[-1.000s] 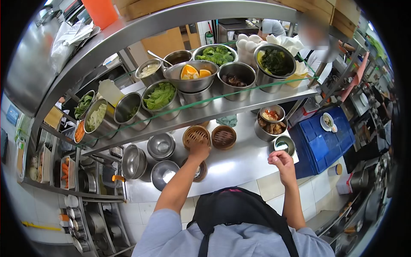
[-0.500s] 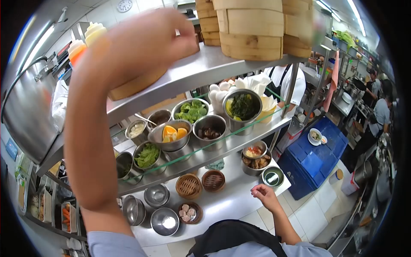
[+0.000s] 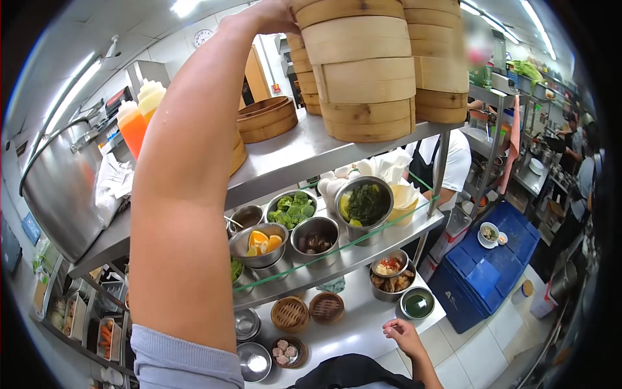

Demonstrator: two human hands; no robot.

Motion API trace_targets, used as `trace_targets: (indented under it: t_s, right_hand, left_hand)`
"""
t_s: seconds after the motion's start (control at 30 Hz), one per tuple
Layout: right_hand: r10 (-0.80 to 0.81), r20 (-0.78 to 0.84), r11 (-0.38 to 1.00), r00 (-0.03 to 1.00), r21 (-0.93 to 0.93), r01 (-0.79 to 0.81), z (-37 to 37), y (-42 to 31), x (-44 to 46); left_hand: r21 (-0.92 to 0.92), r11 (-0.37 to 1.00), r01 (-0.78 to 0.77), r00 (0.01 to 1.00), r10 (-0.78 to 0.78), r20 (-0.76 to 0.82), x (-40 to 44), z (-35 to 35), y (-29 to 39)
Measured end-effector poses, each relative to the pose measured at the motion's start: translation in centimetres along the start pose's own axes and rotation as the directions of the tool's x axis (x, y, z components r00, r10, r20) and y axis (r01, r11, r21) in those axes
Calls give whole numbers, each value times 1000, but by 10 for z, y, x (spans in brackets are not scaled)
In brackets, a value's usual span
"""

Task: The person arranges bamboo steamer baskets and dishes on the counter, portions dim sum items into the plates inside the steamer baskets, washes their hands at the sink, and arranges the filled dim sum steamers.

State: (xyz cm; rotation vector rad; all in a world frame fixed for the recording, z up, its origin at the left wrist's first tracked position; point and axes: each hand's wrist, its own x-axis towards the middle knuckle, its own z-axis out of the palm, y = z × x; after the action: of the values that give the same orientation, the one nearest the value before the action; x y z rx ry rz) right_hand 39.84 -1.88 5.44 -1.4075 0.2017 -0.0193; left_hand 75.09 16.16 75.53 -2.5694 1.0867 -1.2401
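My left hand (image 3: pixel 275 15) reaches up to the tall stack of bamboo steamers (image 3: pixel 363 78) on the top shelf. It is at the stack's upper left side, and its fingertips are hidden by the frame edge and the steamers. Low over the table, my right hand (image 3: pixel 403 336) has its fingers curled in toward the thumb, with nothing visible in them. Just beyond it is a metal bowl of green liquid (image 3: pixel 416 303). A small steamer of dumplings (image 3: pixel 286 352) sits on the table to the left, near two slatted steamer lids (image 3: pixel 289 314).
The glass-edged middle shelf carries bowls of broccoli (image 3: pixel 291 209), orange wedges (image 3: pixel 262 243) and dark leafy greens (image 3: pixel 364 202). Squeeze bottles (image 3: pixel 133 126) and a large metal pot (image 3: pixel 58 188) stand at left. A blue bin (image 3: pixel 483 259) is at right. A person in white (image 3: pixel 450 162) stands behind the shelves.
My left hand has moved up and right, from over the shelf's left part to the top of the steamer stack. My right hand stays low by the table, fingers still curled. The view has shifted upward.
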Motion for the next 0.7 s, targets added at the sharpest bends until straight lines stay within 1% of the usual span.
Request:
trace_targets:
  t_s: [0.13,0.27,0.33,0.43,0.47,0.53,0.67,0.7]
  right_hand:
    - [35,-16,999,999,-8,-35,-10,19,6]
    - [34,-46,999,998,-8,-34,-14,30,12]
    - [47,-14,996,999,-69,-48,-16,29,14]
    - [47,-9,997,999,-67,-47,-18,34,15]
    - [44,-10,997,999,-66,-45,-20,38,15]
    - [61,-7,988,998,-140,-61,-22,48,14]
    - [102,-19,986,995,-127,-103,-21,55,8]
    - [114,-15,987,993,-109,-115,-20,55,5]
  left_hand:
    - [-64,998,19,999,-16,50,29,12,-4]
    - [-113,992,48,994,-37,99,43,16,-10]
    - [-122,991,57,993,-43,112,46,16,-14]
    - [-142,988,67,989,-48,137,45,15,-20]
    - [-148,987,69,989,-48,139,44,16,-23]
    - [-155,985,75,989,-54,139,42,15,-26]
    - [-181,979,89,992,-72,100,36,14,-31]
    - [-211,972,100,992,-82,92,30,6,-25]
